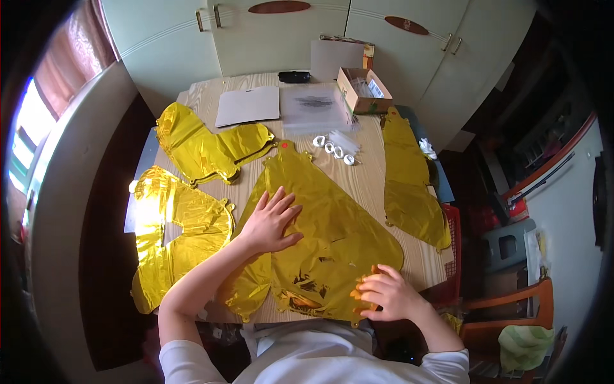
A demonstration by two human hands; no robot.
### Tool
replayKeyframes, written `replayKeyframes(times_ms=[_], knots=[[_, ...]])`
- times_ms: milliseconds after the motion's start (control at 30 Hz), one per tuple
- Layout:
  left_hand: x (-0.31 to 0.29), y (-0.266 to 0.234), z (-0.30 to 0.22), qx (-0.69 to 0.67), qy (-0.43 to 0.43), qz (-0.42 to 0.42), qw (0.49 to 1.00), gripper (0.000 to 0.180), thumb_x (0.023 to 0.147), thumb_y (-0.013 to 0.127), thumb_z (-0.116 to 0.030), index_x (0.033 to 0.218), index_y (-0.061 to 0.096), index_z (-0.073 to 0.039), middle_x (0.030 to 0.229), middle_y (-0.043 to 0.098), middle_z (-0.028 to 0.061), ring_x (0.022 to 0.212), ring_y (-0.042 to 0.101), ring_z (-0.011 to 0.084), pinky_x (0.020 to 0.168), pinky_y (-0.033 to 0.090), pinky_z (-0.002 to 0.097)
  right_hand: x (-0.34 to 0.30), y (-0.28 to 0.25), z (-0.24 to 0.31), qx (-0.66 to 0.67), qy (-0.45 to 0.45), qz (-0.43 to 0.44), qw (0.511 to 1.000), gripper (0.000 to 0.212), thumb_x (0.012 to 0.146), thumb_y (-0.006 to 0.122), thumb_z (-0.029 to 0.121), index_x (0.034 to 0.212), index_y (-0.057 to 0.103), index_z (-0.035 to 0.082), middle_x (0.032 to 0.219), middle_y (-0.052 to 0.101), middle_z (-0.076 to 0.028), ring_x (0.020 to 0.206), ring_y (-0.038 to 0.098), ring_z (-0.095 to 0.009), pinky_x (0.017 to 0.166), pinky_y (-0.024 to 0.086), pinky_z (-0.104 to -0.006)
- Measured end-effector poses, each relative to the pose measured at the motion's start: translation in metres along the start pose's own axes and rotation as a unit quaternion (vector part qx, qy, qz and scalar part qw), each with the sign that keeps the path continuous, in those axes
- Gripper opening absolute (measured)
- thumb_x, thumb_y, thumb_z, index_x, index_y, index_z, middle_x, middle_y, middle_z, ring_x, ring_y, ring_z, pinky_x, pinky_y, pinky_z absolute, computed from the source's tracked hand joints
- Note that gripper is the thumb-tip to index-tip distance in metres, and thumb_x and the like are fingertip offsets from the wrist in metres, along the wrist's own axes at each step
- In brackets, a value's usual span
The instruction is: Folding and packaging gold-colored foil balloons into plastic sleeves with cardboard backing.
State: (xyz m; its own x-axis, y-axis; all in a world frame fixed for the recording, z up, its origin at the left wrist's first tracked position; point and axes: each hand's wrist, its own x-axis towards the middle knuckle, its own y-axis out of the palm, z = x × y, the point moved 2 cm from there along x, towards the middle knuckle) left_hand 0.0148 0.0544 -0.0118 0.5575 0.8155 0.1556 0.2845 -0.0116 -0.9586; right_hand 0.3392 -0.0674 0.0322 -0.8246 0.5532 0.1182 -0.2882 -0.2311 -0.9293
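Note:
A large flat foil balloon [320, 211], gold and uninflated, lies across the middle of the table, narrow at the far end and wide towards me. A red dot [284, 146] marks its tip. My left hand [272, 224] rests on its upper left part, palm down with fingers spread. At its lower right corner is my right hand [387, 294], fingers apart and slightly bent over the foil edge; orange reflections show beside the fingertips. Dark creased reflections cover the near part of the foil. Neither hand appears to grip anything.
More flat gold foil balloons lie around: one at far left [204, 141], one at near left [166, 237], one at right [409, 173]. Farther back are white tape rolls [334, 151], grey sheets [248, 106], a clear plastic packet [313, 105], a black case [294, 77] and a cardboard box [364, 104].

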Motion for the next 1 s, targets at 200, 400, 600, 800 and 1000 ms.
replayKeyframes(times_ms=[200,400,600,800,1000], knots=[[-0.002,-0.001,-0.002,0.013,0.007,-0.022,1.0,0.068,0.084,0.058,-0.055,0.135,0.051,-0.011,0.142,0.045,0.0165,0.139,0.034,0.0373,0.114,0.022,0.0592,0.014,0.013,-0.031,-0.036,0.062,-0.035,0.997,0.049,0.089,0.063,0.046,0.127,0.059,0.016,0.133,0.054,-0.009,0.127,0.048,-0.027,0.11,0.032,-0.0486],[-0.001,-0.001,-0.003,0.01,0.008,-0.033,0.999,0.069,0.084,0.059,-0.056,0.137,0.049,-0.012,0.141,0.046,0.0163,0.137,0.036,0.0374,0.113,0.023,0.0604,0.024,0.017,-0.054,-0.056,0.094,-0.026,0.994,0.059,0.089,0.062,0.048,0.137,0.053,0.014,0.143,0.048,-0.011,0.134,0.041,-0.03,0.114,0.027,-0.049],[-0.002,0.0,0.0,0.01,0.004,-0.041,0.999,0.069,0.085,0.059,-0.056,0.137,0.048,-0.012,0.14,0.047,0.0165,0.136,0.037,0.038,0.112,0.024,0.0605,0.03,0.011,-0.057,-0.051,0.099,-0.025,0.993,0.06,0.089,0.064,0.044,0.138,0.051,0.013,0.142,0.049,-0.01,0.13,0.043,-0.03,0.113,0.028,-0.0482],[-0.004,-0.001,-0.001,0.028,0.001,-0.031,0.999,0.068,0.089,0.053,-0.057,0.137,0.048,-0.009,0.141,0.045,0.0181,0.138,0.035,0.0368,0.113,0.023,0.0581,0.045,-0.004,-0.056,-0.045,0.089,0.001,0.995,0.058,0.09,0.062,0.048,0.134,0.053,0.012,0.136,0.052,-0.008,0.126,0.045,-0.028,0.111,0.03,-0.0457],[-0.009,-0.029,0.05,0.037,-0.107,-0.026,0.993,0.055,0.092,0.055,-0.038,0.136,0.049,-0.007,0.145,0.044,0.016,0.137,0.039,0.0309,0.116,0.025,0.0498,0.15,-0.03,-0.062,-0.007,0.04,0.012,0.999,0.058,0.091,0.063,0.045,0.134,0.055,0.007,0.138,0.053,-0.014,0.129,0.047,-0.029,0.109,0.037,-0.0425]])
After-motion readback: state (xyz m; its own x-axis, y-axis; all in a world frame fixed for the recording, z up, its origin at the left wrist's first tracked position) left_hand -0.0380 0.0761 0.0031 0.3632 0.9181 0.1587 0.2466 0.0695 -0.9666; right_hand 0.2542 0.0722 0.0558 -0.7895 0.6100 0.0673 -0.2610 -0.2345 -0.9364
